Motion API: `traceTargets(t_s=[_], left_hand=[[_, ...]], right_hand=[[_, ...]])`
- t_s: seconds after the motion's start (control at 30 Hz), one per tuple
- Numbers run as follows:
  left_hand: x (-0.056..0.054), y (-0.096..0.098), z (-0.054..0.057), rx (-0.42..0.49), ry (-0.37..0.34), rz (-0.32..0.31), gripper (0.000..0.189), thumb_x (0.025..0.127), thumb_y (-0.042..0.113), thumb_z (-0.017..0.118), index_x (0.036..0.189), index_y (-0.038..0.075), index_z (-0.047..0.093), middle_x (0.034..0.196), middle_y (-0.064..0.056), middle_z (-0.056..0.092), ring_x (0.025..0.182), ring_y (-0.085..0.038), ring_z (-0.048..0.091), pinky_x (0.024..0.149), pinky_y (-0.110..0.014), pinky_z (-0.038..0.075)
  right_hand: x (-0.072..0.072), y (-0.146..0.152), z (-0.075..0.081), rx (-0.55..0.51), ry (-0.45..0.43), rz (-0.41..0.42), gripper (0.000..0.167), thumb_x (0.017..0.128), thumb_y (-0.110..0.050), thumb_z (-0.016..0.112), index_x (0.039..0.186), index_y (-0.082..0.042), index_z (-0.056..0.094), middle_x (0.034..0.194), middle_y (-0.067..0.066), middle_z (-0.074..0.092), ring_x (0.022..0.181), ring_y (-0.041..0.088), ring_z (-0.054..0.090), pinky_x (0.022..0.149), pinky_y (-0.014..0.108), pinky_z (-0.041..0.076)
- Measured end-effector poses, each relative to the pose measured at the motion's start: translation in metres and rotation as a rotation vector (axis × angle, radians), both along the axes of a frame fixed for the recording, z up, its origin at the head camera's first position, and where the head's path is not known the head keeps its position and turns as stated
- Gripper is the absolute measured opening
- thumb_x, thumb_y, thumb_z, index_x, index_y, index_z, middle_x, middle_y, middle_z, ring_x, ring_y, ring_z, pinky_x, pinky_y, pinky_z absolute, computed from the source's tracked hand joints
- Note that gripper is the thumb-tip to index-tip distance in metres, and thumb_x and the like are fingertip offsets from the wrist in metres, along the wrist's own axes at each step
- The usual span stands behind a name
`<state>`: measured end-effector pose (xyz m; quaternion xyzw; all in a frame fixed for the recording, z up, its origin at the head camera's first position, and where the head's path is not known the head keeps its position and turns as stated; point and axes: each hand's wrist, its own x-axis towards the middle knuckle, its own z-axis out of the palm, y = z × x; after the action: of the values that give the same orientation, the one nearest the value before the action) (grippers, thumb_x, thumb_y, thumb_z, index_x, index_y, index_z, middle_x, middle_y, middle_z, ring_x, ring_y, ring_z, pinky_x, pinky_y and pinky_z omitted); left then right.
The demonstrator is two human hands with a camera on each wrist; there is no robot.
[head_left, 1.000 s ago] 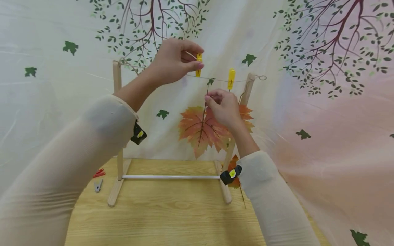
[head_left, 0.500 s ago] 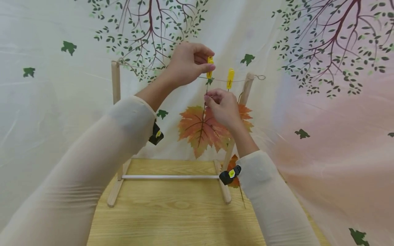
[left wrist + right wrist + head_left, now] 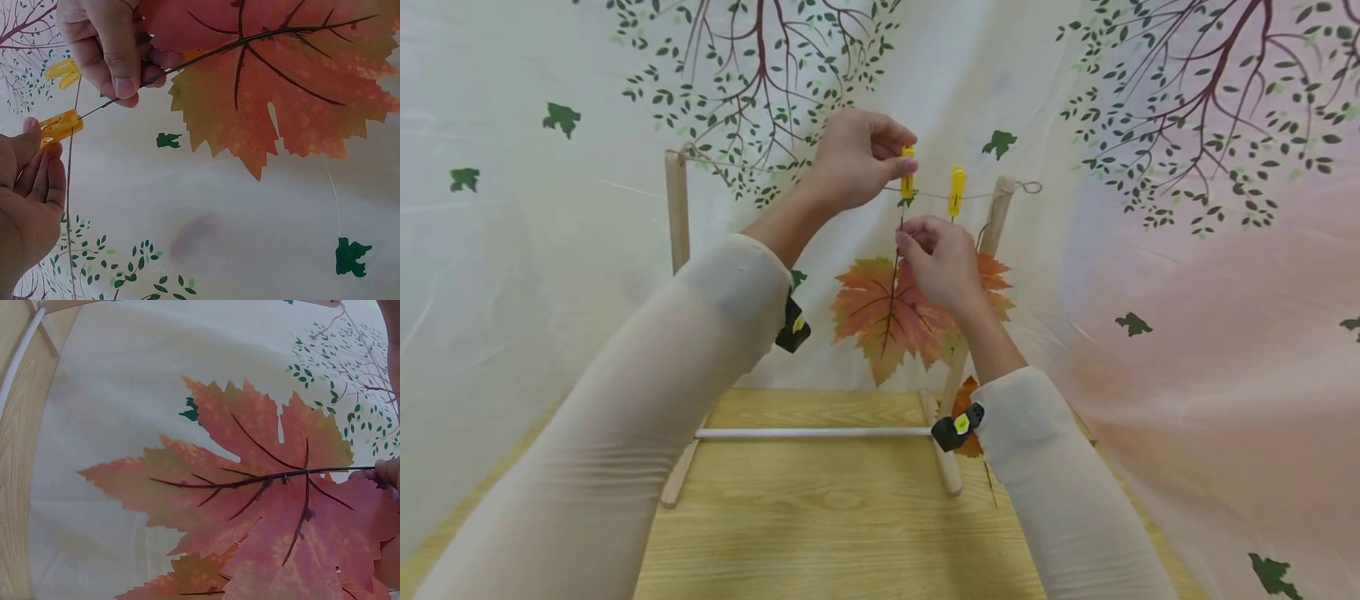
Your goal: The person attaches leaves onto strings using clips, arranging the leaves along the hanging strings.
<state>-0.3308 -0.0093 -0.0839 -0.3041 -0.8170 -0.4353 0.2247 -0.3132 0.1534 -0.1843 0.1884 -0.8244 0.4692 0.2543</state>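
Observation:
Up at the string (image 3: 928, 196), my left hand (image 3: 857, 160) pinches a yellow clothespin (image 3: 907, 175) between thumb and fingers. In the left wrist view that clothespin (image 3: 61, 127) sits over the string, with the tip of a leaf stem right at its mouth. My right hand (image 3: 943, 258), just below, pinches the dark stem of an orange-red maple leaf (image 3: 887, 308), which hangs blade down. A second yellow clothespin (image 3: 957, 190) sits on the string to the right. Under it another orange leaf (image 3: 996, 283) hangs, partly hidden behind my right hand.
The string runs between a left wooden post (image 3: 677, 208) and a right wooden post (image 3: 997, 218), joined low down by a white rod (image 3: 812, 432). On the wooden table (image 3: 842, 517) another orange leaf (image 3: 968, 417) lies by the right foot. A printed curtain (image 3: 1210, 350) hangs behind.
My left hand has moved right and slightly down along the string with the clothespin, to the stem tip. The right hand has kept its hold on the leaf stem, nearly still.

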Motion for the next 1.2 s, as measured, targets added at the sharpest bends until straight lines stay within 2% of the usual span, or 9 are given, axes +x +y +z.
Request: traceTargets(t_s=[0.13, 0.33, 0.57, 0.83, 1.2], left_hand=[[-0.001, 0.001, 0.0, -0.009, 0.005, 0.009, 0.026, 0.097, 0.018, 0.073, 0.121, 0.007, 0.074, 0.11, -0.004, 0.072, 0.096, -0.01, 0.068, 0.085, -0.019, 0.054], [-0.002, 0.001, -0.002, 0.0, -0.031, -0.006, 0.024, 0.098, 0.016, 0.071, 0.12, 0.007, 0.074, 0.109, -0.004, 0.073, 0.095, -0.01, 0.069, 0.085, -0.02, 0.055], [-0.002, 0.001, -0.003, -0.018, -0.012, -0.013, 0.024, 0.098, 0.016, 0.07, 0.12, 0.006, 0.074, 0.11, -0.004, 0.074, 0.096, -0.01, 0.069, 0.087, -0.02, 0.054], [-0.002, 0.003, -0.003, -0.007, -0.021, -0.031, 0.024, 0.097, 0.014, 0.071, 0.119, 0.005, 0.075, 0.11, -0.005, 0.074, 0.096, -0.011, 0.07, 0.088, -0.02, 0.055], [-0.003, 0.003, -0.002, -0.079, -0.05, -0.001, 0.034, 0.099, 0.022, 0.07, 0.13, 0.007, 0.071, 0.123, -0.003, 0.073, 0.108, -0.011, 0.07, 0.092, -0.023, 0.054]], right_hand=[[0.001, -0.001, 0.002, -0.016, 0.01, 0.001, 0.019, 0.103, -0.018, 0.064, 0.111, -0.002, 0.071, 0.093, 0.012, 0.071, 0.077, 0.022, 0.067, 0.068, 0.025, 0.055], [0.003, -0.003, 0.004, -0.029, 0.019, -0.002, 0.018, 0.104, -0.018, 0.062, 0.111, -0.003, 0.07, 0.092, 0.011, 0.068, 0.077, 0.023, 0.063, 0.065, 0.024, 0.053], [0.003, -0.006, 0.009, -0.044, 0.058, -0.015, 0.02, 0.104, -0.017, 0.061, 0.112, -0.001, 0.07, 0.089, 0.012, 0.065, 0.077, 0.022, 0.06, 0.062, 0.023, 0.049], [0.004, -0.007, 0.013, -0.115, 0.017, -0.033, 0.02, 0.104, -0.019, 0.061, 0.114, -0.004, 0.071, 0.092, 0.009, 0.063, 0.082, 0.021, 0.059, 0.062, 0.022, 0.049], [0.004, -0.009, 0.012, -0.12, -0.013, -0.046, 0.022, 0.104, -0.022, 0.061, 0.115, -0.005, 0.071, 0.095, 0.009, 0.066, 0.083, 0.021, 0.06, 0.065, 0.023, 0.05]])
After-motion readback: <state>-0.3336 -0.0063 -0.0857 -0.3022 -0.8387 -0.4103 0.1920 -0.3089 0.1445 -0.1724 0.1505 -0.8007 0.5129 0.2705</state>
